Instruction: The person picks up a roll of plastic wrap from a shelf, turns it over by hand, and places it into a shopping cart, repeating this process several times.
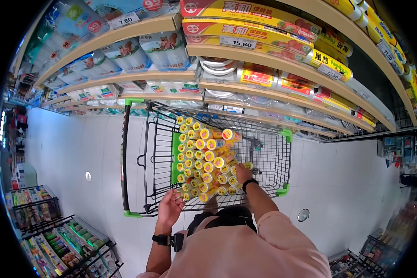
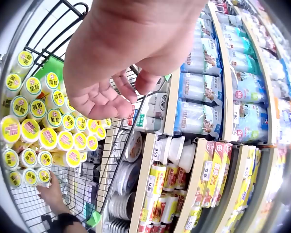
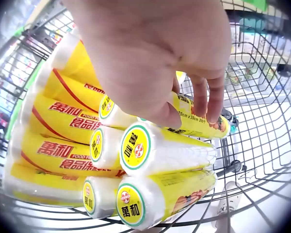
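Observation:
Rolls of food bags (image 1: 211, 144) with yellow round end labels lie stacked in several layers in the shopping cart (image 1: 282, 162), by its green-edged handle end. My right hand (image 1: 243, 174) is inside the basket at the open side of the stack. In the right wrist view, its thumb and fingers (image 3: 215, 97) grip a yellow-printed roll of food bags (image 3: 191, 114) lying on top of white-ended rolls (image 3: 136, 148). My left hand (image 1: 172, 204) hovers by the near rim of the cart, fingers loosely bent. Nothing is in the left hand (image 2: 104, 97) in the left wrist view.
Shelves along the far side carry boxes of cling wrap (image 1: 245, 39) and packs of tissue-like goods (image 1: 164, 48). Wire racks of small goods (image 1: 69, 245) stand behind at left. White floor tiles (image 1: 97, 143) surround the cart.

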Demonstrator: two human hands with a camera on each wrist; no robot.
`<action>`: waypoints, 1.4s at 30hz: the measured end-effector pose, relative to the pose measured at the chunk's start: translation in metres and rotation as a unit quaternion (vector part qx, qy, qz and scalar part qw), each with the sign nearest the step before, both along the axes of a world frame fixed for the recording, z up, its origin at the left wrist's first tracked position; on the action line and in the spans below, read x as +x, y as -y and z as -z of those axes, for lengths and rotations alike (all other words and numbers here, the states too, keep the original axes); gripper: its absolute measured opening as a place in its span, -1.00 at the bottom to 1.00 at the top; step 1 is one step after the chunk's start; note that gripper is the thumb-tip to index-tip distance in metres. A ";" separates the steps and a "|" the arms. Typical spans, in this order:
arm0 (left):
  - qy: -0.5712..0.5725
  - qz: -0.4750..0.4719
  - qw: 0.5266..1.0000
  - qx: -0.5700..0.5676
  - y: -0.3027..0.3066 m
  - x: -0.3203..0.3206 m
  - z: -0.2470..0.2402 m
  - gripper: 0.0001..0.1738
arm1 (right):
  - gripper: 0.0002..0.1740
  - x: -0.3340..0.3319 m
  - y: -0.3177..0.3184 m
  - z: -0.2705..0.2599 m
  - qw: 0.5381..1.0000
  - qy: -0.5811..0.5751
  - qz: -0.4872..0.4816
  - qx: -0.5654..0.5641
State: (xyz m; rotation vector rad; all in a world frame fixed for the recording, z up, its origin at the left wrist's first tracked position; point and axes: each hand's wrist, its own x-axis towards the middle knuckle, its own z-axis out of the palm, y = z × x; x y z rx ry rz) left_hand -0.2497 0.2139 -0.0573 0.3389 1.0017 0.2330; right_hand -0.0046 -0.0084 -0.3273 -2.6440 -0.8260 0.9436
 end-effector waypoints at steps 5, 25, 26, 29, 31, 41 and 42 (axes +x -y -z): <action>-0.013 -0.006 1.000 -0.005 -0.004 -0.005 -0.001 -0.83 | -0.46 0.006 -0.007 -0.013 0.999 -0.011 -0.034 -0.032; 0.109 0.078 0.991 -0.024 0.104 0.117 -0.028 -0.84 | -0.64 0.099 0.148 -0.160 0.761 -0.184 0.437 0.442; 0.133 0.114 0.985 0.004 0.111 0.123 -0.026 -0.83 | -0.64 0.102 0.160 -0.169 0.747 -0.197 0.444 0.454; 0.077 0.113 0.991 0.011 0.135 0.151 -0.032 -0.83 | -0.63 0.109 0.185 -0.223 0.691 -0.237 0.456 0.508; 0.065 0.152 0.985 0.041 0.145 0.167 -0.033 -0.73 | -0.61 0.109 0.201 -0.254 0.657 -0.269 0.445 0.546; 0.278 0.195 0.925 0.168 0.231 0.256 -0.111 -0.53 | -0.63 0.121 0.253 -0.340 0.590 -0.335 0.326 0.658; 0.288 0.201 0.916 0.194 0.234 0.261 -0.115 -0.55 | -0.59 0.122 0.257 -0.343 0.600 -0.342 0.314 0.651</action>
